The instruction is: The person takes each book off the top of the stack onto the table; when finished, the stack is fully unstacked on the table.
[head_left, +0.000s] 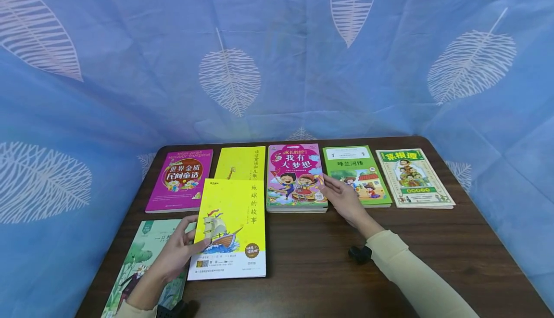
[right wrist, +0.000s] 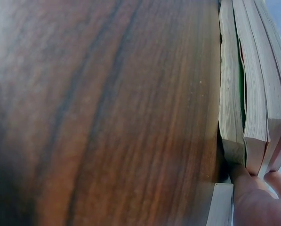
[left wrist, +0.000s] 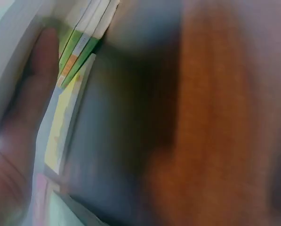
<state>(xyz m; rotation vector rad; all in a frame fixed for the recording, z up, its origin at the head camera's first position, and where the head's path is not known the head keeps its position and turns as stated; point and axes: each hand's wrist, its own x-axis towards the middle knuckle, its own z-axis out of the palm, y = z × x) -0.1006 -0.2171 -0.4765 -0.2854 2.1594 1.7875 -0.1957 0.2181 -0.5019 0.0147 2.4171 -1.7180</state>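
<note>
My left hand [head_left: 170, 250] grips the left edge of a yellow book [head_left: 229, 229] with a sailing ship on its cover, the thumb on top. The book is held over the table's left half, overlapping a second yellow book [head_left: 240, 161] with a giraffe. At the middle of the row, my right hand [head_left: 344, 200] holds the right edge of a stack of books [head_left: 296, 178] with a pink cover on top. In the right wrist view, fingers [right wrist: 244, 183] meet the corner of several page blocks [right wrist: 253, 94]. The left wrist view is blurred.
A purple book [head_left: 179, 181] lies at the far left of the row. To the right are a green book [head_left: 357, 178] and a cream book [head_left: 415, 178]. Under my left forearm lies a pale green book [head_left: 140, 250]. A blue leaf-patterned cloth [head_left: 281, 68] hangs behind the table [head_left: 346, 274].
</note>
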